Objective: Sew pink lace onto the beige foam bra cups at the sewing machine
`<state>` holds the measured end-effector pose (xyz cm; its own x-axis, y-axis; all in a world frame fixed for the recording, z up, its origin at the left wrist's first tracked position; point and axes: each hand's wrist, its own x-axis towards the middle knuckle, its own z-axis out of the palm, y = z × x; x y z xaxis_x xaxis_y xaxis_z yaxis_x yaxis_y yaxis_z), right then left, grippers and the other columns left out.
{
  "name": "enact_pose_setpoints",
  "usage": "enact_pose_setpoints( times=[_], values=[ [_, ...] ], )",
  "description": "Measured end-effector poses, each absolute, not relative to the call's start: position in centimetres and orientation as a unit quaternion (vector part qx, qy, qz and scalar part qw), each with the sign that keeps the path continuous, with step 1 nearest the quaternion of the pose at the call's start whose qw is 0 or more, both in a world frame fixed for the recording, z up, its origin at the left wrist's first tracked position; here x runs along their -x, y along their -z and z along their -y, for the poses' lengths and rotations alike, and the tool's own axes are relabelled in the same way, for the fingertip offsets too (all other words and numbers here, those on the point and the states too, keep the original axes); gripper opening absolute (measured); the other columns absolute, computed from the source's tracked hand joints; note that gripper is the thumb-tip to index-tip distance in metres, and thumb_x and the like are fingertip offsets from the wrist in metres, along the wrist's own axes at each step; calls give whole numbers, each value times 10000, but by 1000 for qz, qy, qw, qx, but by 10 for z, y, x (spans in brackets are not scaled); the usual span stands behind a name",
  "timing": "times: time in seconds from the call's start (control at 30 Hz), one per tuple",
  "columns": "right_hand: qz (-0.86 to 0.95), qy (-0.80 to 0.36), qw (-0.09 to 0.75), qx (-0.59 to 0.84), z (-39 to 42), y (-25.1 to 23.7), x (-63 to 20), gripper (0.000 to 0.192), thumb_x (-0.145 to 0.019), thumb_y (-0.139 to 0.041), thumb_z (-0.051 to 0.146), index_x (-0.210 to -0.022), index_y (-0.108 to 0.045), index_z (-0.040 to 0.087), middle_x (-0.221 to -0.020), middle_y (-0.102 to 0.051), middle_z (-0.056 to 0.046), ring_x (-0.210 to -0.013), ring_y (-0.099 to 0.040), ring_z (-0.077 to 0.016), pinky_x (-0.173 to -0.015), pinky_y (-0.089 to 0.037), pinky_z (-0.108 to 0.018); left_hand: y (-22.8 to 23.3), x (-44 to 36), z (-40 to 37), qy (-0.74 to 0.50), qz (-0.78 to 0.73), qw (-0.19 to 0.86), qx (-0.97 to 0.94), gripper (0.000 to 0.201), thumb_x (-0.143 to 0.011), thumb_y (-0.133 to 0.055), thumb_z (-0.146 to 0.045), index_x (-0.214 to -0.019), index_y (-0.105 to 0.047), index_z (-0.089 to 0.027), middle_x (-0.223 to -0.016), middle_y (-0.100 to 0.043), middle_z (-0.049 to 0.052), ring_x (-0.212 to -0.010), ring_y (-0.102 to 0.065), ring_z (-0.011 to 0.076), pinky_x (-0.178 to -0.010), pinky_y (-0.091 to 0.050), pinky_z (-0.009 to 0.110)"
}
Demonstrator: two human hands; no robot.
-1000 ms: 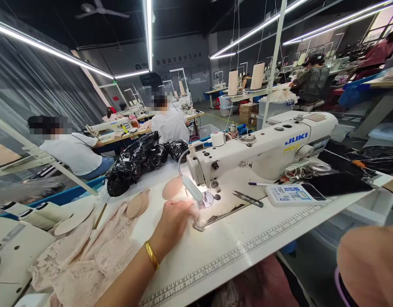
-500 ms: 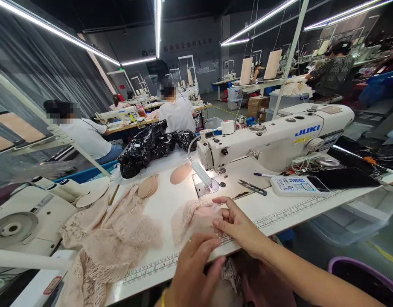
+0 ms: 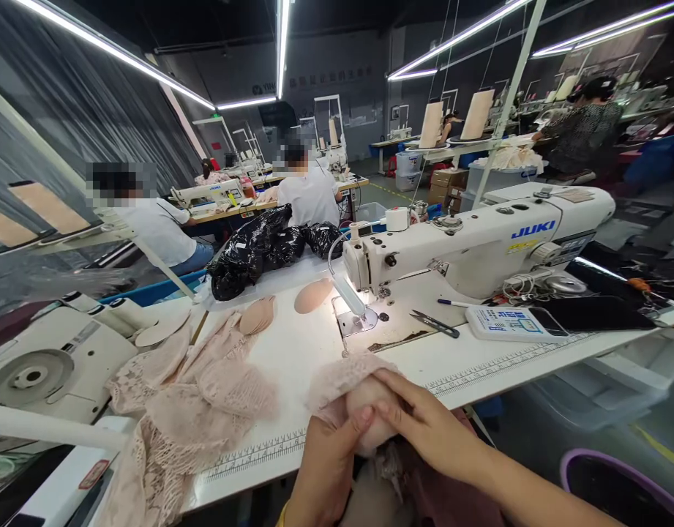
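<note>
Pale pink lace piece at the table's near edge, clasped by left hand and right hand! Ease that grip and slack could slide lapward; drag it carelessly toward the JUKI sewing machine, it might snag.

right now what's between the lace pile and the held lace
In the head view, white tabletop with a printed ruler separates the lace pile from the held lace.

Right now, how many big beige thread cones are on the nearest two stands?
4: inner cone and cut-off edge cone, far left; left cone and right cone beyond the sewing machine. Others may be out of frame.
</note>
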<state>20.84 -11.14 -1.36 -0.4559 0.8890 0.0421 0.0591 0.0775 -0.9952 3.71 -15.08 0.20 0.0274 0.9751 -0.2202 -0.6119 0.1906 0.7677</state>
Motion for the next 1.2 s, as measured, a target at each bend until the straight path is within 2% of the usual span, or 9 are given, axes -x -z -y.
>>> enact_pose_setpoints(
  times=[0.13, 0.2, 0.33, 0.5, 0.87, 0.97, 1.07, 1.13, 1.2],
  values=[
    [501, -696, 383, 343, 99, 11, -209, 744, -913, -659, 718, -1543, -494, 358, -1419, -641, -94, -1317, -593, -309, -1141, -442, -532, -2, -37, 158, -560, -359, 716, -214, 550, -726, -925, -231, -1244, -743, -189, -1176, -786, 130, -1179, -715, 355, -1042, -570, 436],
    [442, -735, 398, 326, 102, 14, -206, 813, -891, -732, 661, -1578, -407, 374, -1302, -698, -75, -1189, -667, -279, -1081, -491, -498, -1, -36, 154, -581, -366, 695, -211, 508, -740, -920, -246, -1215, -754, -177, -1169, -786, 132, -1165, -721, 350, -1032, -581, 436],
    [395, -739, 434, 329, 112, 20, -199, 958, -808, -881, 505, -1582, -334, 366, -1193, -725, -44, -1060, -705, -237, -991, -538, -414, -1, -39, 141, -630, -369, 664, -160, 469, -733, -928, -294, -1163, -774, -187, -1235, -767, 106, -1150, -723, 296, -1023, -595, 387],
    [398, -728, 452, 329, 113, 24, -196, 885, -839, -862, 483, -1551, -354, 353, -1245, -700, -47, -1085, -697, -226, -964, -546, -378, -2, -46, 129, -658, -385, 636, -121, 390, -735, -932, -304, -1073, -795, -168, -1163, -786, 91, -1055, -744, 247, -1014, -598, 356],
    [380, -736, 448, 335, 106, 27, -196, 861, -838, -844, 532, -1535, -370, 358, -1206, -700, -48, -1054, -679, -240, -941, -537, -393, -5, -52, 123, -637, -397, 642, -158, 444, -748, -926, -344, -1104, -776, -127, -1140, -780, 132, -1066, -737, 301, -966, -612, 392],
    [456, -725, 400, 327, 104, 26, -204, 958, -824, -849, 495, -1591, -288, 370, -1066, -686, -6, -983, -656, -224, -913, -513, -379, -10, -47, 114, -643, -417, 630, -125, 437, -734, -930, -315, -1104, -768, -150, -1166, -774, 114, -1061, -732, 284, -956, -610, 372],
    [559, -692, 321, 324, 95, 23, -217, 987, -869, -775, 318, -1641, -163, 371, -909, -628, 44, -829, -620, -180, -803, -483, -333, -19, -31, 106, -614, -433, 643, -149, 413, -775, -894, -373, -1113, -765, -175, -1180, -767, 105, -1078, -723, 284, -963, -593, 376],
    [640, -628, 311, 316, 79, 22, -227, 934, -893, -685, 203, -1642, -148, 356, -934, -635, 34, -846, -625, -174, -799, -477, -324, -25, -16, 103, -548, -430, 656, -291, 418, -817, -844, -430, -1157, -758, -204, -1184, -762, 101, -1108, -710, 294, -993, -568, 405],
    [757, -491, 336, 269, 52, 23, -232, 792, -899, -629, 138, -1591, -282, 306, -1027, -669, -13, -944, -632, -190, -853, -482, -334, -28, -3, 98, -452, -411, 607, -508, 374, -833, -810, -435, -1158, -764, -257, -1133, -766, 77, -1094, -701, 293, -1022, -534, 442]
  ],
)
